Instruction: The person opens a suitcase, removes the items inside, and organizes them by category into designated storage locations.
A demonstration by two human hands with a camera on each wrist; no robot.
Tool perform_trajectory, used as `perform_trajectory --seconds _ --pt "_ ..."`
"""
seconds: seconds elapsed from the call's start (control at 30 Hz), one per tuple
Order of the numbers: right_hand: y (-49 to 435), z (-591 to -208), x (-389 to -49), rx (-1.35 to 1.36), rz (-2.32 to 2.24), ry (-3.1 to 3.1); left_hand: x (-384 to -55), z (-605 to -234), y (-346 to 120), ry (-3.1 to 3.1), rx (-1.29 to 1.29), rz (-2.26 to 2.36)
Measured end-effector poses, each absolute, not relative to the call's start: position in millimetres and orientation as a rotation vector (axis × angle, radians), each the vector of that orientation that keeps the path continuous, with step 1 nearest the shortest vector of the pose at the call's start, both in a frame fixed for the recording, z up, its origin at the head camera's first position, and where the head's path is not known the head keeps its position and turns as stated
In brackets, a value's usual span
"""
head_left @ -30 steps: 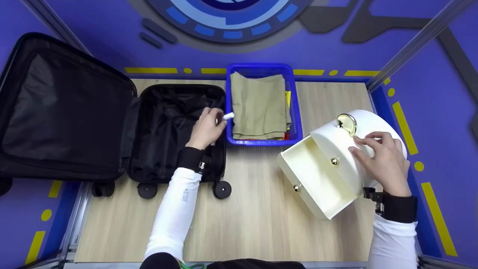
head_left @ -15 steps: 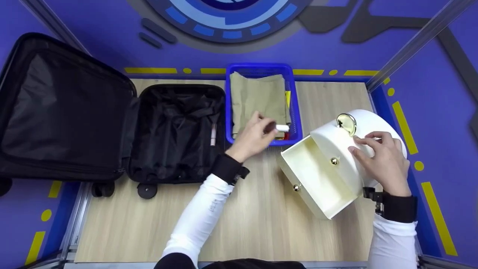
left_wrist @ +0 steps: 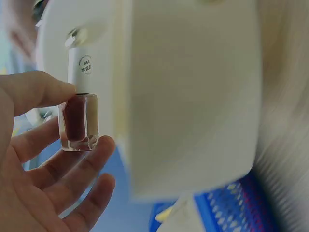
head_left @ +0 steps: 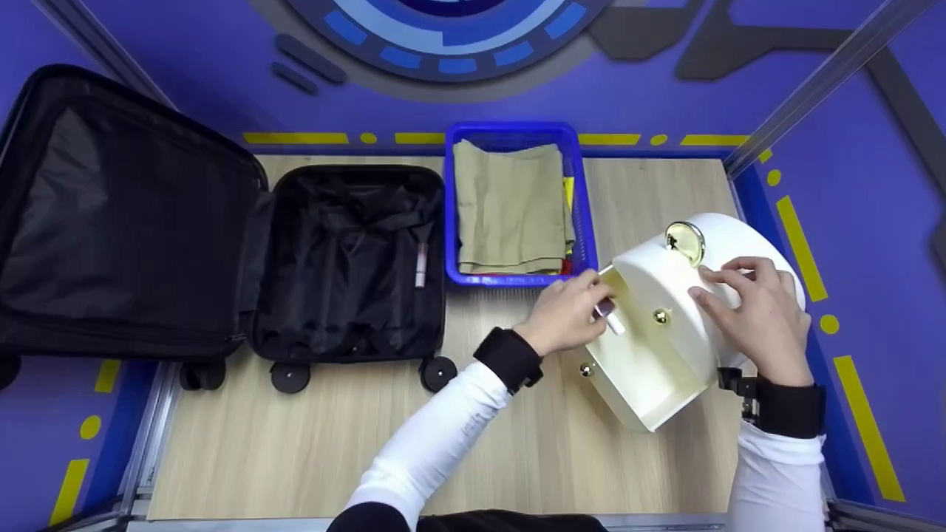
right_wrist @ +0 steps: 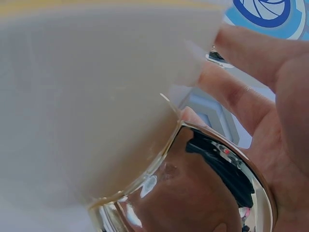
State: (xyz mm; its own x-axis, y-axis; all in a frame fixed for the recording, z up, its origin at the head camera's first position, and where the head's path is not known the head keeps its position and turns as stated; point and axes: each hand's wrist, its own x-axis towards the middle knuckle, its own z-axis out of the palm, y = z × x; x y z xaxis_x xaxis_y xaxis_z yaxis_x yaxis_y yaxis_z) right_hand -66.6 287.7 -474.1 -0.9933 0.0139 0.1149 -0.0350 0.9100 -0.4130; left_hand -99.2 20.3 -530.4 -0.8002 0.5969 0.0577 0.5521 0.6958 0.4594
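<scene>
My left hand (head_left: 565,314) pinches a small nail polish bottle (left_wrist: 77,121) between thumb and fingers. Dark red polish fills its clear glass, and the cap is white with printed marks. It is held over the near-left edge of the pulled-out cream drawer (head_left: 654,369), cap pointing toward the drawer. The drawer belongs to a white rounded storage box (head_left: 732,244) with gold knobs and a gold ring (head_left: 686,244) on top. On that box's top rests my right hand (head_left: 761,318), fingers bent loosely against the surface; a shiny gold part (right_wrist: 193,188) sits close to it in the right wrist view.
An open black suitcase (head_left: 347,310) lies at the left, a slim pinkish tube (head_left: 421,264) inside it. Beside it stands a blue basket (head_left: 517,281) holding folded khaki cloth (head_left: 510,207). Blue walls bound the wooden tabletop (head_left: 473,443) at the back and sides.
From over the suitcase, my left hand has carried the nail polish bottle rightward, past the basket, to the open drawer. My right hand has stayed on the storage box.
</scene>
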Motion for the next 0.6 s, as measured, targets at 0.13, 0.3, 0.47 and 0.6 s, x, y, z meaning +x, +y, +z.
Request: perform_trajectory --seconds 0.13,0.3,0.47,0.6 --pt "288 -474 -66 0.016 0.646 -2.954 -93 -545 36 2.795 0.986 0.555" --pt "288 -474 -67 0.011 0.641 -2.961 -92 -559 49 2.801 0.980 0.398" --pt "287 -473 -66 -0.004 0.644 -2.964 -93 -561 59 2.792 0.875 0.273" --pt "287 -473 -66 -0.008 0.648 -2.969 -95 -560 68 2.750 0.752 0.212"
